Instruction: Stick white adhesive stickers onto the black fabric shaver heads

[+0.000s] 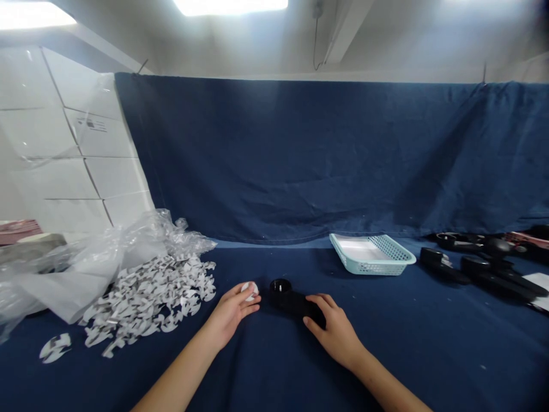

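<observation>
My left hand (234, 312) pinches a small round white disc (249, 291) between thumb and fingers, above the dark blue cloth. Just to its right lies a black plastic part (289, 300), long in the body with a round cup-like opening at its left end. My right hand (332, 329) is closed around the other end of this part, thumb on the near side and fingers over the top. The disc and the cup opening are close together but apart. What exactly the black part belongs to I cannot tell.
A heap of white and grey cut pieces (150, 297) spreads at the left beside clear plastic bags (98, 263). A pale blue basket (381, 267) with white paper inside stands at the back right. Several black parts (493, 277) lie far right. A blue curtain (300, 160) hangs behind.
</observation>
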Tool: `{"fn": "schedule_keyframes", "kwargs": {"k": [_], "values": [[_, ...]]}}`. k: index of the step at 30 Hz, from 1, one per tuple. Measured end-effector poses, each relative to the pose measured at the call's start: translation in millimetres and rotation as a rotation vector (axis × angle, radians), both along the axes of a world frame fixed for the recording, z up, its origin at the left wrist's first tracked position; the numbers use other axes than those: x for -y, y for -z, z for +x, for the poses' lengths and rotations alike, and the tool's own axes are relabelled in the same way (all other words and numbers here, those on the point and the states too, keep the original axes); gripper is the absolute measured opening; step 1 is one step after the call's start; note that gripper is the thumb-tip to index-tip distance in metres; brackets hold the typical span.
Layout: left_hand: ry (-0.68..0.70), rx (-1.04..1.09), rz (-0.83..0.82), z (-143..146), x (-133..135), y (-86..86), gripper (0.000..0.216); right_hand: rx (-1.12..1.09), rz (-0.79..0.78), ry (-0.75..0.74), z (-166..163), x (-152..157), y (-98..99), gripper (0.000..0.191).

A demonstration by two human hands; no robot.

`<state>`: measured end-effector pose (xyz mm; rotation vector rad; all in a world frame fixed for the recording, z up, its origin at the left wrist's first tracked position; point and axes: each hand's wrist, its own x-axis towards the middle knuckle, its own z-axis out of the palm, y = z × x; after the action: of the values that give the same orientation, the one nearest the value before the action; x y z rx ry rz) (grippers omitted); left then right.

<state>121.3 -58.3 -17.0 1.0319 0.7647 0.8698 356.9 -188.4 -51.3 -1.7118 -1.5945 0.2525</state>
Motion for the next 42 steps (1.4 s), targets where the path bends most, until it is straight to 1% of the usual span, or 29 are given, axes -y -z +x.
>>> {"fn": "schedule_keyframes", "kwargs": {"k": [7,14,20,30,42], "values": [[0.016,-0.030,0.041,0.3,0.9,0.0,0.032,0.002,-0.006,0.003,0.0,0.4,0.2,0.038],[0.007,-0.032,0.028,0.9,-1.4,2.7,0.027,-0.003,-0.011,0.000,0.3,0.6,-0.6,0.039],[-0.005,-0.026,0.016,1.3,-1.5,1.7,0.028,-0.003,-0.011,0.005,-0.1,1.0,-0.3,0.038],[0.017,-0.017,0.025,0.6,-1.2,1.6,0.025,0.000,-0.014,0.005,-1.0,0.8,-1.0,0.037],[0.009,-0.021,0.020,0.1,-5.4,6.7,0.025,-0.004,-0.023,0.009,0.0,0.8,0.4,0.039]]}}
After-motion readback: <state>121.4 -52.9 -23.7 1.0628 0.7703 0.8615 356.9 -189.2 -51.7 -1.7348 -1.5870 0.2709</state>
